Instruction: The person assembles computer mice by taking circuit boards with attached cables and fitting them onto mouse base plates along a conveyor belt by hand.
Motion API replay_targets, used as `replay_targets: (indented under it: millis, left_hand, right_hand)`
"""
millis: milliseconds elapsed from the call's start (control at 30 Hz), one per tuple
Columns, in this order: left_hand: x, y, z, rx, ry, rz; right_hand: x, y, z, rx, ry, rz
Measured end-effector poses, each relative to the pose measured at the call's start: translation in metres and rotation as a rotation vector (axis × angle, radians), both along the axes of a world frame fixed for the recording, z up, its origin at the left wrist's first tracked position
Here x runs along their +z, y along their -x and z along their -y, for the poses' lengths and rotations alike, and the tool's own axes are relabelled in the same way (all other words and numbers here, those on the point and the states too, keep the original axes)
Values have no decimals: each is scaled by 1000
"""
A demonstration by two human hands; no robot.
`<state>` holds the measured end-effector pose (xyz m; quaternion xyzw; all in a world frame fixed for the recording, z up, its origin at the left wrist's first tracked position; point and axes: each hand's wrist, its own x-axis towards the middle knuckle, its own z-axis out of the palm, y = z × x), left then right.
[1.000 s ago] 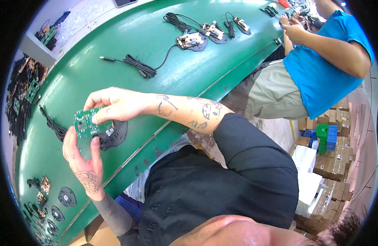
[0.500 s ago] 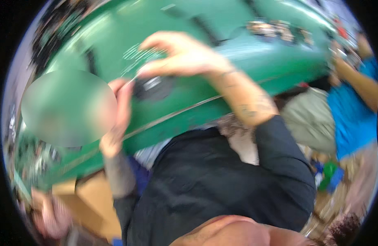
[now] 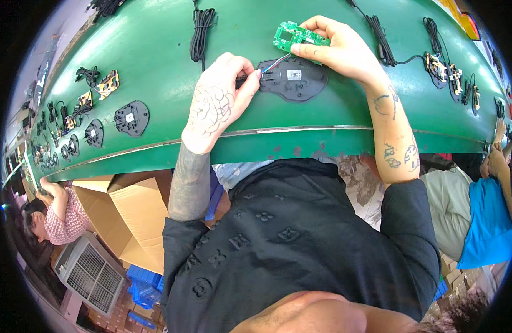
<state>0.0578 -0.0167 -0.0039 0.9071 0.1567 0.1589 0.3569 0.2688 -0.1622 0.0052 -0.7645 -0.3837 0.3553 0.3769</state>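
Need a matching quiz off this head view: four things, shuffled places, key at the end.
Things
1. green rectangular circuit board
2. thin multicoloured wires
3. black flat plastic base with white label, nearest the hands
4. open brown cardboard box

Places
A. lower left of the view, below the table
B. running from board to left hand
C. flat on the green tabletop
D. held in right hand

Pairs: 1-D, 2-B, 3-C, 4-A

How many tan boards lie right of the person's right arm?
3, all on the green table in a slanting row: leftmost board, middle board, rightmost board. Others may be hidden farther right.
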Motion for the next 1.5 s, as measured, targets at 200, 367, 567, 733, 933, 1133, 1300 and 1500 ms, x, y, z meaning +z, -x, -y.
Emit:
replay_targets:
  millis: [200, 367, 567, 733, 933, 1133, 1300, 1500]
  left_hand:
    - [4, -3, 2, 4, -238, -65]
    - [4, -9, 0, -36, -360, -114]
    - [6, -23, -14, -195, -158, 9]
    - [3, -26, -33, -405, -144, -39]
    - [3, -26, -51, -543, -67, -116]
    - [-6, -28, -49, -554, -77, -22]
    - [-7, -27, -44, -477, 3, 50]
    - [-12, -23, -40, -447, -31, 204]
  right_hand:
    - [-2, 12, -3, -79, 41, 312]
    - [4, 21, -5, -171, -20, 351]
    - [9, 20, -9, -92, -56, 585]
    - [32, 16, -6, -137, -97, 123]
    - [26, 19, 23, 63, -209, -36]
    - [19, 56, 35, 231, -353, 696]
    - [18, 66, 39, 241, -296, 696]
    - [17, 64, 41, 272, -194, 739]
